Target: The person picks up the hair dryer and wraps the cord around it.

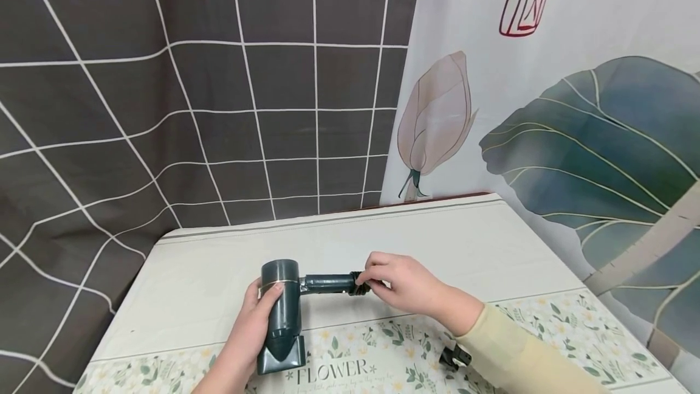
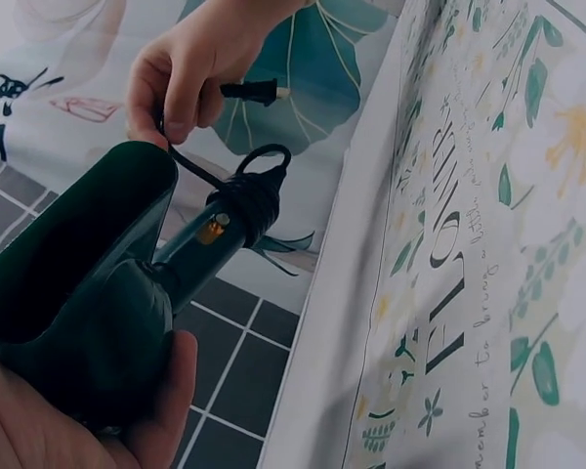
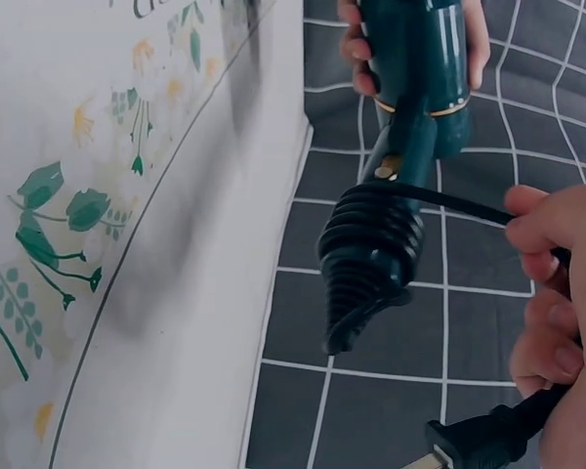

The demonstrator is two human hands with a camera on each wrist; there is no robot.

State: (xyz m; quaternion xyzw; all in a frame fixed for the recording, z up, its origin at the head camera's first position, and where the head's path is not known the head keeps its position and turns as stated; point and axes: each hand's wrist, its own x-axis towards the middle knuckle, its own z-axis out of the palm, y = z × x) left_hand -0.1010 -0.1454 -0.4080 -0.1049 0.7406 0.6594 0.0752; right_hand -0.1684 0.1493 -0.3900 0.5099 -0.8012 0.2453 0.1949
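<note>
A dark green hair dryer is held above the table by my left hand, whose fingers and thumb wrap its barrel. Its flat nozzle points toward the near side, and the handle extends to the right. Black power cord is wound in several turns around the handle's end. My right hand pinches a stretch of that cord, which runs taut from the coil in the right wrist view. The two-pin plug dangles below the right hand.
Beneath the hands lies a table with a white cloth, printed with flowers and the word FLOWER. Behind it hang a dark grid-patterned curtain and a white curtain with a large leaf print.
</note>
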